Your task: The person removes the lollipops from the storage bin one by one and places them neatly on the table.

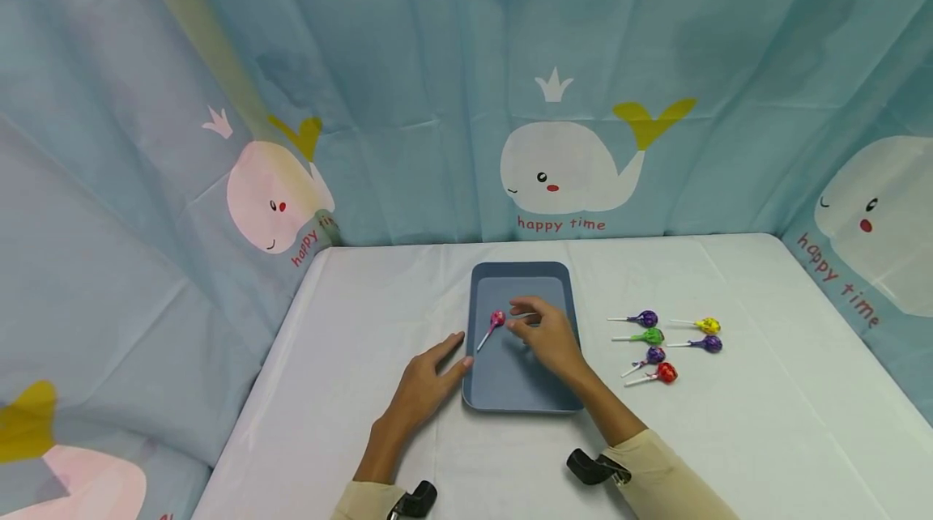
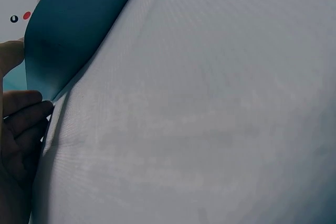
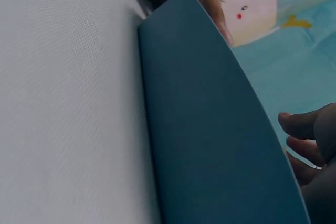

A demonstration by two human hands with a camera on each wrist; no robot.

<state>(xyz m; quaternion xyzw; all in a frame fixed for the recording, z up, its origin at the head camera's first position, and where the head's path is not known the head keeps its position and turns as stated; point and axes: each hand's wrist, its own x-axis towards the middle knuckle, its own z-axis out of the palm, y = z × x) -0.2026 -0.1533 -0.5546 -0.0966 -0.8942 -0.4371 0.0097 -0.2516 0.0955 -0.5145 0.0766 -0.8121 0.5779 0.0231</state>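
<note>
A pink lollipop (image 1: 497, 317) with a white stick lies in the blue-grey tray (image 1: 521, 402), its head toward the tray's far end. Just right of it, my right hand (image 1: 548, 338) hovers over the tray, fingers loosely bent and nothing between them. My left hand (image 1: 426, 382) is at the tray's left side, with thumb and fingertips right at the rim. In the left wrist view, the fingers (image 2: 23, 116) meet the tray's outer wall (image 2: 79, 30). The right wrist view has the right thumb (image 3: 299, 124) and fingers apart above the rim.
Right of the tray, several lollipops lie on the white-covered table (image 1: 787, 423): purple (image 1: 645, 318), green (image 1: 651, 336), yellow (image 1: 707, 326), another purple (image 1: 710, 344), a small purple one (image 1: 655, 355) and red (image 1: 666, 373). A whale-print curtain (image 1: 437, 99) hangs along the table's far edge and sides.
</note>
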